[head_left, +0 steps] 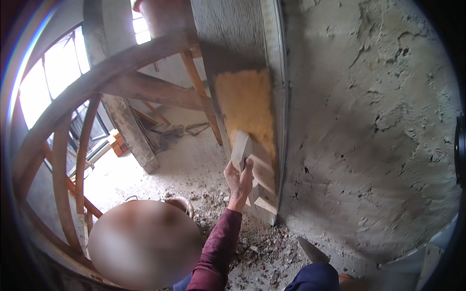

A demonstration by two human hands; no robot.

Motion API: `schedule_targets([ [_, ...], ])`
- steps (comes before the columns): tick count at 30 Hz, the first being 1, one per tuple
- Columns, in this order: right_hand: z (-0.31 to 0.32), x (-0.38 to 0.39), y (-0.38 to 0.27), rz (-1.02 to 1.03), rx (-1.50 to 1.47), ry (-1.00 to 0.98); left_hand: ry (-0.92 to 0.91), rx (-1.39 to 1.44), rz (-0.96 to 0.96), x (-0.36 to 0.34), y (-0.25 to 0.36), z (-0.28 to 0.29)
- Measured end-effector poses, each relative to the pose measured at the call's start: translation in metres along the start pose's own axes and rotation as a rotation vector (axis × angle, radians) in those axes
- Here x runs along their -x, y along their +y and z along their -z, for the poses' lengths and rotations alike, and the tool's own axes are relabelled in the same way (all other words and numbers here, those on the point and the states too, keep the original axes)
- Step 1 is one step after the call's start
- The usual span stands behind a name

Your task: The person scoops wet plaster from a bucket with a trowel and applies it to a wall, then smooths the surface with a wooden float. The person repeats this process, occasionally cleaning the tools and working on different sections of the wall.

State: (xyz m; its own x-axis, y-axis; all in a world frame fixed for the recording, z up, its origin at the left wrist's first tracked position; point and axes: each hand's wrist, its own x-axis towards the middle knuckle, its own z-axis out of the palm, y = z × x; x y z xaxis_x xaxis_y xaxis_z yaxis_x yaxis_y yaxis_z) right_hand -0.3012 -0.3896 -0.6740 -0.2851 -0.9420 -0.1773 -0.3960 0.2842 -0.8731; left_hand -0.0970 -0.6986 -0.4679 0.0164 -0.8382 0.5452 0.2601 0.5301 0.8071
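My left hand (239,180), at the end of a maroon sleeve, is closed around a pale, flat-sided block (241,147). The block rests against or very near a narrow upright face, beside a tan patch (245,99). Above the patch this face is grey and rough (230,34). Pale bands cross it right of my hand; I cannot tell whether they are light or part of what I hold. A straight strip (283,92) edges the face on its right. Near my dark blue clothing lies a pointed trowel blade (312,250), its handle hidden. My right hand does not show.
A rough plastered wall (359,121) fills the right. Curved wooden framing (114,68) with braces stands at left. Rubble (252,247) covers the floor below. A large blurred oval (145,245) hides the lower left, a bucket-like rim (188,206) behind it. Orange bricks (117,144) stand farther back.
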Motion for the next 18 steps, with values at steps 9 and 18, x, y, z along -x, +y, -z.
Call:
schedule_targets([
  [9, -0.001, -0.004, -0.028, 0.058, 0.062, -0.049, -0.015, -0.275, -0.473, -0.179, 0.218, -0.061],
  [18, 0.008, 0.047, -0.007, 0.025, 0.125, -0.018, -0.057, -0.108, -0.129, -0.049, 0.134, 0.006],
])
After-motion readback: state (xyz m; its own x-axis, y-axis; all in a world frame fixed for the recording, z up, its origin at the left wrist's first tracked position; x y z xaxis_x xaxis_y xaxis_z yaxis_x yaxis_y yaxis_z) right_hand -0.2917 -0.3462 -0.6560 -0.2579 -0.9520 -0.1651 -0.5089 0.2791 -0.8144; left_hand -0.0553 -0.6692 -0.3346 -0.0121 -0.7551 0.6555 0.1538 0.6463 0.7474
